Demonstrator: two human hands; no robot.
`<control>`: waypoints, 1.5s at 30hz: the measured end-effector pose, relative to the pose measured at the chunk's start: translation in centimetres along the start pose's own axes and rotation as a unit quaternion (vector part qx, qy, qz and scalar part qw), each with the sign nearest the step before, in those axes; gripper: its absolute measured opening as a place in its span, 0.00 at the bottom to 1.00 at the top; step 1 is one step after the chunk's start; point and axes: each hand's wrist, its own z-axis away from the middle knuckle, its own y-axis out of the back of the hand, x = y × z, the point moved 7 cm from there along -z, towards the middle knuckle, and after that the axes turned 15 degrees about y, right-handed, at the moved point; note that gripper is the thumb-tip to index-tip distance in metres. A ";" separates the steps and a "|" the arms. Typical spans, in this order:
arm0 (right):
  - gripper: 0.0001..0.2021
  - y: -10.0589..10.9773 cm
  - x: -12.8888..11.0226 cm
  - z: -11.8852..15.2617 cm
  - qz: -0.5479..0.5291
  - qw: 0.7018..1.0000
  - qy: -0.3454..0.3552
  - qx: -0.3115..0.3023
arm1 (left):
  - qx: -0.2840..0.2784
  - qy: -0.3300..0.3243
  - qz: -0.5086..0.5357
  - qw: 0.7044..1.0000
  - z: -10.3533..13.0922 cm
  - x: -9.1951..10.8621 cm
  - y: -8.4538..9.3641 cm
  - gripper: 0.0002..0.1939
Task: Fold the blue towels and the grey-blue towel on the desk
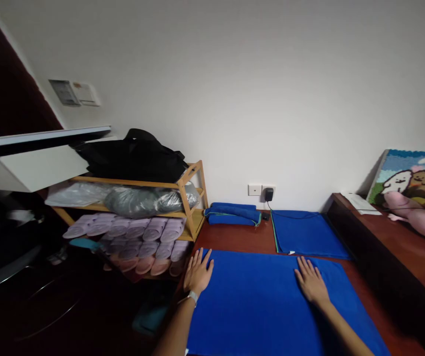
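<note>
A large blue cloth (257, 301) lies spread flat on the reddish-brown worktop (230, 238), covering most of its near part, and its near edge goes out of view. The left hand (198, 274), with a watch (193, 296) at the wrist, lies palm down over the far left corner of this cloth, close to the left edge of the worktop. Its fingers are spread, with the thumb standing apart, and they pinch nothing. The right hand (312, 284) is also palm down, with the fingertips at the far edge of the cloth, a little before its far right corner. Its fingers are straight and slightly spread, and nothing is gripped between them.

Behind, along the far edge of the worktop, there are two more blue pieces. A folded bundle (232, 214) with green edging is at the far left corner, near the wall. A flat folded cloth (308, 235) is at the far right corner, beside the dark raised border (375, 272). A thin cable goes down from the black plug (268, 194) in the wall and passes over the far side of this flat piece. To the left of the worktop stands a wooden rack (193, 207), which carries a black bag (138, 158) on top and rows of slippers (130, 227) below.
</note>
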 end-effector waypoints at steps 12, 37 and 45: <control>0.35 0.0 11.1 1.7 0.015 0.998 -0.057 0.011 | -0.008 0.003 -0.064 0.998 -0.7 -0.3 -1.2 0.29; 0.34 -0.5 15.1 2.6 0.042 0.997 -0.062 -0.008 | -0.044 -0.030 -0.021 0.998 -1.9 -0.2 -1.4 0.30; 0.32 2.9 10.8 2.3 0.066 0.995 -0.075 0.031 | -0.021 -0.032 -0.021 0.999 -1.5 0.0 -1.2 0.30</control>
